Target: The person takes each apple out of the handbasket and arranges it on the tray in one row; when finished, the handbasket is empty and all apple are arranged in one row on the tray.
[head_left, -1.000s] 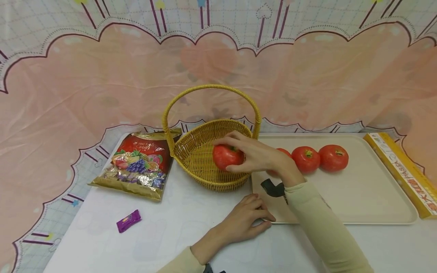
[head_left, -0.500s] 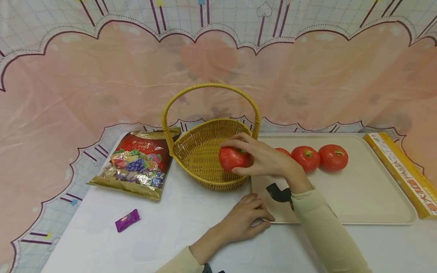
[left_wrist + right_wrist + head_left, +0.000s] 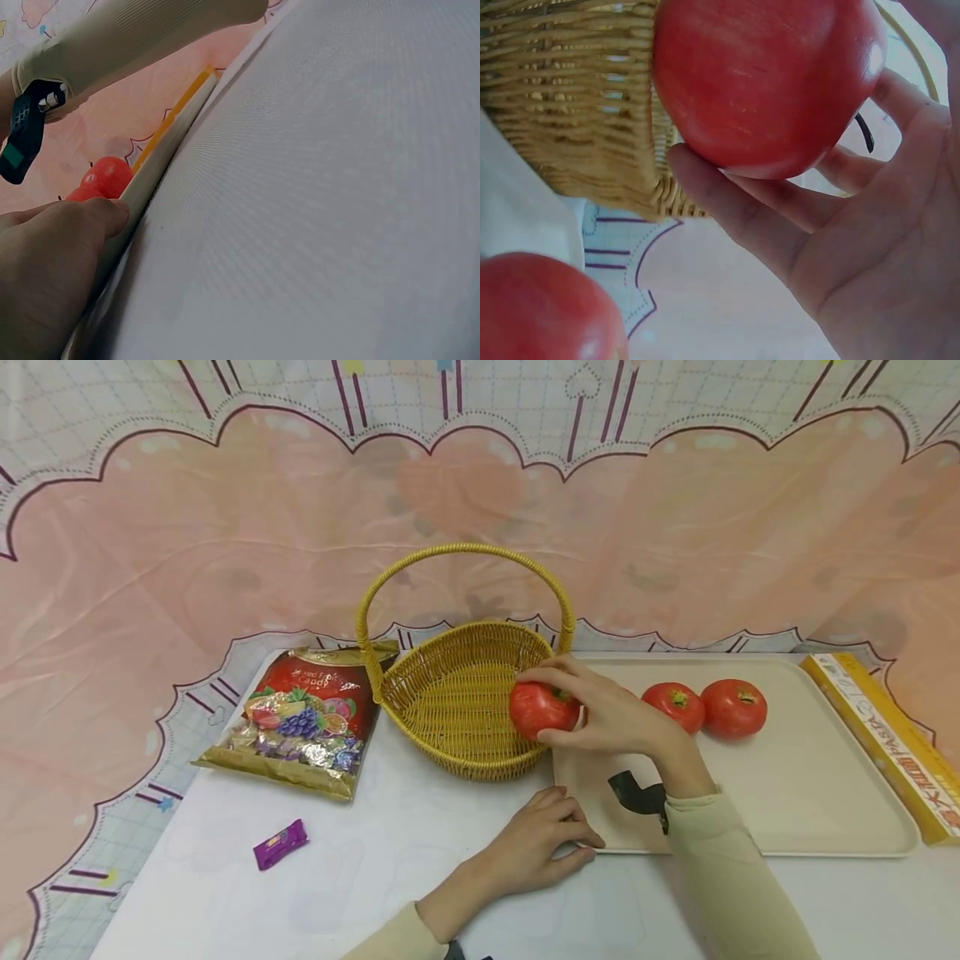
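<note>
In the head view, my right hand [image 3: 611, 714] grips a red apple [image 3: 543, 710] above the right rim of the yellow wicker basket [image 3: 450, 758]. Fingers and thumb spread round its side, and the right wrist view shows a dark stem on it. No fruit is visible inside the basket. My left hand [image 3: 536, 843] rests with relaxed fingers on the near left corner of the beige tray [image 3: 810, 802]. On that tray sit a red apple [image 3: 675, 706] and, touching it, another red apple [image 3: 733, 707]. My right hand and forearm cover part of the tray.
A bag of mixed fruit candy [image 3: 300, 718] lies left of the basket, with a small purple wrapped candy [image 3: 281, 844] nearer the front. Along the tray's right edge stands a yellow pasta box [image 3: 888, 743]. The basket's tall handle [image 3: 465, 548] arches above it.
My right hand has moved right with the apple, from over the middle of the basket to its right rim. It now hides another apple on the tray. The left hand stays put.
</note>
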Motion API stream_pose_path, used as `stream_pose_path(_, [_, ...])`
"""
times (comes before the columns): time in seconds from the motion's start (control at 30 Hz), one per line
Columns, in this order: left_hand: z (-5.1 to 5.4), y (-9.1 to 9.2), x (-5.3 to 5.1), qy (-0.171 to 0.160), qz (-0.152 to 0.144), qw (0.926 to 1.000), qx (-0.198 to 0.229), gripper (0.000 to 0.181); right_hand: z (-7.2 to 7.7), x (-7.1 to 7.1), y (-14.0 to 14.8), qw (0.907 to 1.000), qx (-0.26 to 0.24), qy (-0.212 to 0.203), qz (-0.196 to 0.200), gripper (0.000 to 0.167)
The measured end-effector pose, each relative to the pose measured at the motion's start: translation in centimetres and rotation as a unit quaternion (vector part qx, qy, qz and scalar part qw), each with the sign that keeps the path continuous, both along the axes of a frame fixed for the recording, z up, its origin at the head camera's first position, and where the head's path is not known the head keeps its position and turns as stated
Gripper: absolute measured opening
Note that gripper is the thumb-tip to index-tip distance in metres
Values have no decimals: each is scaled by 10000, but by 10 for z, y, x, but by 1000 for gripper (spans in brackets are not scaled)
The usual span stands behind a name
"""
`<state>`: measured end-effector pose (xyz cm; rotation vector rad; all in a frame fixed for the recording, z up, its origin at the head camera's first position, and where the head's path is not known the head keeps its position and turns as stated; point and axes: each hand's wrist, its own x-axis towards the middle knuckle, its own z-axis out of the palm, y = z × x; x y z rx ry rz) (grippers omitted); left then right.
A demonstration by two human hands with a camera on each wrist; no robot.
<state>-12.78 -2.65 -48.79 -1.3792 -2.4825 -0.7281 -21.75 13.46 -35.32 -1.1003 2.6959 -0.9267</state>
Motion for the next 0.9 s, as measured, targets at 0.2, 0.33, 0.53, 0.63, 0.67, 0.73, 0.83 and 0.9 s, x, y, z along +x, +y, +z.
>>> stream_pose_path(0.2, [-1,0,0,-79,-13,9999,85,14,-2,3,12,9998,-134,11,-165,62])
stream_pose_path(0.33, [-1,0,0,-84,-27,9999,127,14,-3,4,17,9995,-171,51,-273,63])
stream_pose_path(0.53, [0,0,0,-79,-57,9998,178,14,-4,6,24,9990,-226,36,-395,62])
stream_pose_path(0.63, [0,0,0,-36,-62,9998,168,13,-4,6,27,9988,-277,34,-403,61])
stream_pose_path(0.67, [0,0,0,-3,-62,9999,159,14,-4,6,28,9988,-274,38,-412,62])
stream_pose_path(0.73, [0,0,0,27,-58,9999,144,13,-4,5,30,9986,-299,60,-422,62])
stream_pose_path(0.83, [-1,1,0,-35,-51,9999,138,13,-4,5,33,9984,-296,121,-457,61])
stream_pose_path(0.9, [-1,1,0,-67,-39,9999,126,13,-4,5,35,9984,-300,140,-461,61])
